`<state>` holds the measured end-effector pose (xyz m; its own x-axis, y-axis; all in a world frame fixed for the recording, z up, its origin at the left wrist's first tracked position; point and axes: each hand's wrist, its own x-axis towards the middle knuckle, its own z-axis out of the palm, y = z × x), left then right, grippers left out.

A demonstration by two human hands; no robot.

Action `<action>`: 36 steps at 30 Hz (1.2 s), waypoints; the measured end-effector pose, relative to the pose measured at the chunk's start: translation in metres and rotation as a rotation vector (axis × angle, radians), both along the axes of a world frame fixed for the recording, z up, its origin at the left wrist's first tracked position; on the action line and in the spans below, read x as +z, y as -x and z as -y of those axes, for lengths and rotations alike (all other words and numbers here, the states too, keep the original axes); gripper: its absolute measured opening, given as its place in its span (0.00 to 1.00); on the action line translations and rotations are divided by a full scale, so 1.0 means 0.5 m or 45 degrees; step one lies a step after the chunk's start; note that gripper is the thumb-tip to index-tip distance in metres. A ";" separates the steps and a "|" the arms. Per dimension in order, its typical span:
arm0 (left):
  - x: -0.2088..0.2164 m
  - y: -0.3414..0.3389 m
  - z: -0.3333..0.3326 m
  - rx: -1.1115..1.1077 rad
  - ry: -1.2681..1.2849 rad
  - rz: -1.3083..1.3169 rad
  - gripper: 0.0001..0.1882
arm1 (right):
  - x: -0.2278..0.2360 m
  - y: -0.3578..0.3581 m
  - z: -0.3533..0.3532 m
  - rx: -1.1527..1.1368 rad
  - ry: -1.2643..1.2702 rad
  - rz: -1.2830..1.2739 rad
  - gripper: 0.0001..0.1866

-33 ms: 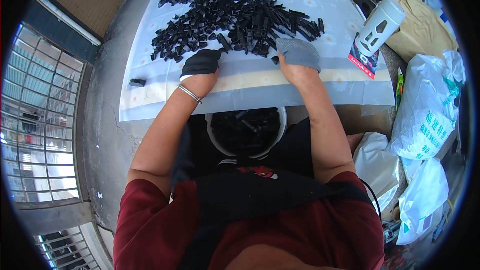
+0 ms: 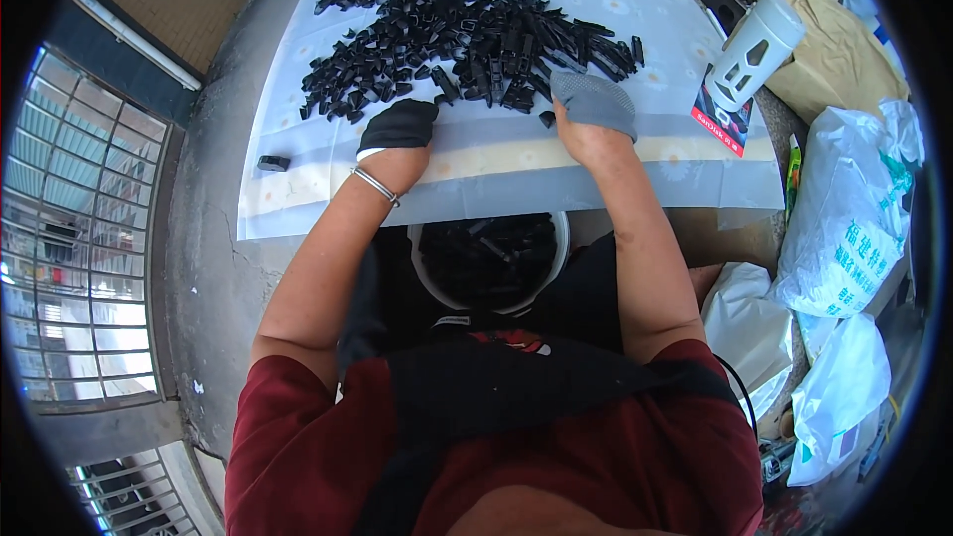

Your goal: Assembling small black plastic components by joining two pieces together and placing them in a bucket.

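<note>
My left hand [image 2: 399, 129], in a black fabric covering with a bangle at the wrist, rests at the near side of the heap of small black plastic pieces [image 2: 397, 30]. Its fingers are hidden under the fabric. My right hand [image 2: 598, 114] is in a grey mesh covering, by the long black pieces of the heap; its thumb side shows bare skin but the fingers do not show. One loose black piece [image 2: 547, 119] lies just left of that thumb. Another black piece [image 2: 273, 164] sits alone at the left of the table.
The white flowered table cover [image 2: 675, 154] ends in front of me. Below its edge a white bucket [image 2: 563, 248] holds black pieces. At right a white perforated cylinder [image 2: 759, 50] stands on a red and black card [image 2: 735, 134]. White plastic bags [image 2: 844, 208] lie beyond.
My right hand has shifted very slightly right, away from the loose black piece by the thumb. My left hand is almost unchanged.
</note>
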<state>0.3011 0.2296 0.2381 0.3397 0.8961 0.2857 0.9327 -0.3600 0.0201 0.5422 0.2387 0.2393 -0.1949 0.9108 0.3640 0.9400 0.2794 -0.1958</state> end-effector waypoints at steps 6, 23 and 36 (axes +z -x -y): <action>0.001 -0.013 0.022 0.040 0.054 -0.077 0.12 | 0.033 0.033 0.005 -0.063 0.170 0.078 0.16; -0.016 0.014 0.075 0.057 -0.109 0.028 0.09 | 0.027 -0.007 0.061 -0.153 0.125 0.161 0.17; 0.047 -0.023 0.128 -0.067 0.417 0.810 0.18 | 0.014 0.076 0.132 0.768 0.040 -0.696 0.14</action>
